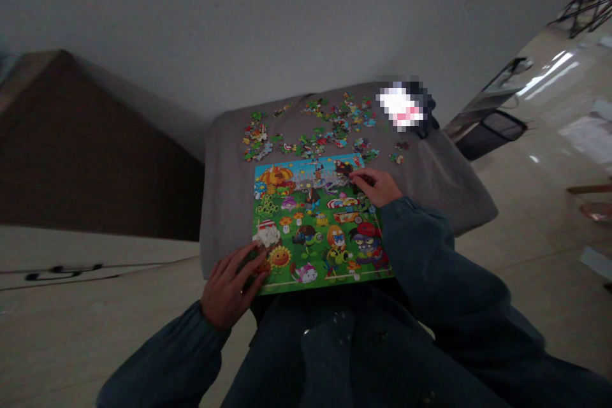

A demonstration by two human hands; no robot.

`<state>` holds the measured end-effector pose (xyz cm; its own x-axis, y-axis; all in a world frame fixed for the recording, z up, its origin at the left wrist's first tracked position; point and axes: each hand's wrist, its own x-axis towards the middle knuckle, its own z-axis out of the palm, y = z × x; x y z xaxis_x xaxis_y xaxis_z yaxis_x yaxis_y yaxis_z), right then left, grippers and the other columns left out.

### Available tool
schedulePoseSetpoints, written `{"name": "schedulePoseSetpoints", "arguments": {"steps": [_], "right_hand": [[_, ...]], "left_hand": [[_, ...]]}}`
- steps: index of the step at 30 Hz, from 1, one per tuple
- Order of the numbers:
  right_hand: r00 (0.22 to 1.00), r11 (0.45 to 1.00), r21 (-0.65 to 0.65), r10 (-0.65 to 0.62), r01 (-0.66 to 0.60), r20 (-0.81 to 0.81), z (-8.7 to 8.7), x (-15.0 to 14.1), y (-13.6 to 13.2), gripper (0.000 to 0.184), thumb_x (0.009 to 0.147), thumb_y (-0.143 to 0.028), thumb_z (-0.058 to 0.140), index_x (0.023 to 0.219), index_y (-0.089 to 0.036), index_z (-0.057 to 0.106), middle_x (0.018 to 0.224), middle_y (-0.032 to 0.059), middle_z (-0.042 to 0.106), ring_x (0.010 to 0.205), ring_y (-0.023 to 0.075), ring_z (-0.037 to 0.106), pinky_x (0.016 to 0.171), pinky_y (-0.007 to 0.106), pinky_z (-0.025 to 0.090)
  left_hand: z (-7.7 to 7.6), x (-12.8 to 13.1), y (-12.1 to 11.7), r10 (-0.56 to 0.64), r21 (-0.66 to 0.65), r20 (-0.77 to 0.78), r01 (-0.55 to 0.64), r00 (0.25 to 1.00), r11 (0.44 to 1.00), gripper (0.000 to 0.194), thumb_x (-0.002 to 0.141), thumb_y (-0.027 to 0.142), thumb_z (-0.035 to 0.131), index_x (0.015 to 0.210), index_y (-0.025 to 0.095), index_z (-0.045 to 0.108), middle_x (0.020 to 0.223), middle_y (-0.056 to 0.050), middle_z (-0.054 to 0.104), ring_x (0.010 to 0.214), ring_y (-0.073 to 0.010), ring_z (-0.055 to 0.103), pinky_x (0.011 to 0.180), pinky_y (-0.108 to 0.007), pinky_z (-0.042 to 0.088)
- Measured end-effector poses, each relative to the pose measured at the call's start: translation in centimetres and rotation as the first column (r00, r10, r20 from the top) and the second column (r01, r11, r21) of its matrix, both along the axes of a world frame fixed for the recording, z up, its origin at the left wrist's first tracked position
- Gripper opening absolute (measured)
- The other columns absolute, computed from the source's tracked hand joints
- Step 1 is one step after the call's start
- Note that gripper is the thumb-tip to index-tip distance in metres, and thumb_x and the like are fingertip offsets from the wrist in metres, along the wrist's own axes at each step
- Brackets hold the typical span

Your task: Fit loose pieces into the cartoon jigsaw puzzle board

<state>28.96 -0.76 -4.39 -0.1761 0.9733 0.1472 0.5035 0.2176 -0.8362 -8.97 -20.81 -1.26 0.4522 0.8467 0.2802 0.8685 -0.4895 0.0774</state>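
Note:
A colourful cartoon picture board [306, 248], printed with plants and zombies, lies across the front of the grey cushioned surface and over my lap. My left hand [233, 280] rests on its lower left corner, fingers stretched out and holding nothing. Near the upper right edge of the board, my right hand [377, 186] has thumb and fingertips pinched together against the picture. Whatever is between those fingertips is too small to make out. Loose jigsaw pieces [342, 127] are scattered just beyond the board's far edge, some touching it.
The grey cushioned surface [224, 204] stands against a pale wall [268, 25]. A blurred-out white item [401, 105] sits at its back right corner. A dark brown cabinet [109, 153] stands to the left. On the right, a dark bin-like object [497, 131] is on the tiled floor.

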Motion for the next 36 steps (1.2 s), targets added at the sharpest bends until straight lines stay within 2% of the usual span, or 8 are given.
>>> {"name": "schedulePoseSetpoints", "arguments": {"steps": [19,24,29,33,36], "right_hand": [[1.000,1.000,-0.004,0.000,0.000,-0.005,0.0,0.0,0.0,0.033,0.087,-0.044,0.059,0.099,-0.020,0.077,0.085,0.0062,0.076,0.069,0.0190,0.066,0.066,0.032,0.052],[1.000,1.000,0.002,-0.001,0.001,0.007,0.0,0.1,0.0,0.034,0.087,-0.045,0.059,0.100,-0.019,0.077,0.080,0.0051,0.075,0.066,0.0179,0.064,0.063,0.030,0.051],[1.000,1.000,-0.006,0.003,-0.003,-0.014,0.0,0.0,0.0,0.033,0.086,-0.044,0.058,0.098,-0.019,0.076,0.082,0.0053,0.075,0.065,0.0177,0.064,0.063,0.031,0.050],[0.999,1.000,-0.022,-0.004,0.004,-0.039,-0.2,-0.1,0.2,0.032,0.084,-0.045,0.059,0.095,-0.020,0.076,0.084,0.0054,0.076,0.066,0.0176,0.064,0.063,0.031,0.050],[1.000,1.000,-0.015,0.004,-0.004,-0.030,-0.3,-0.2,0.4,0.031,0.084,-0.044,0.059,0.095,-0.020,0.075,0.084,0.0047,0.075,0.066,0.0170,0.064,0.063,0.030,0.050]], "left_hand": [[-0.2,-0.2,0.2,0.010,-0.042,0.057,-0.007,0.998,0.999,0.036,0.097,0.032,0.058,0.132,0.026,0.059,0.132,-0.007,0.066,0.112,-0.0240,0.064,0.090,-0.038,0.050],[-0.3,-0.4,0.2,0.001,-0.050,0.062,0.002,0.998,0.999,0.037,0.098,0.034,0.056,0.134,0.027,0.059,0.132,-0.007,0.066,0.113,-0.0242,0.064,0.091,-0.039,0.050],[0.1,-0.8,0.5,-0.010,-0.105,0.068,0.017,0.998,0.994,0.039,0.099,0.039,0.052,0.136,0.027,0.058,0.134,-0.007,0.065,0.114,-0.0241,0.063,0.092,-0.038,0.051],[0.4,-2.0,2.0,-0.029,-0.138,0.116,0.045,0.993,0.989,0.035,0.101,0.040,0.045,0.130,0.028,0.062,0.131,-0.006,0.066,0.114,-0.0218,0.063,0.095,-0.037,0.052],[0.9,-3.0,4.7,-0.010,-0.130,0.159,0.031,0.987,0.991,0.034,0.100,0.042,0.046,0.123,0.027,0.067,0.129,-0.006,0.066,0.113,-0.0226,0.064,0.097,-0.038,0.052]]}}
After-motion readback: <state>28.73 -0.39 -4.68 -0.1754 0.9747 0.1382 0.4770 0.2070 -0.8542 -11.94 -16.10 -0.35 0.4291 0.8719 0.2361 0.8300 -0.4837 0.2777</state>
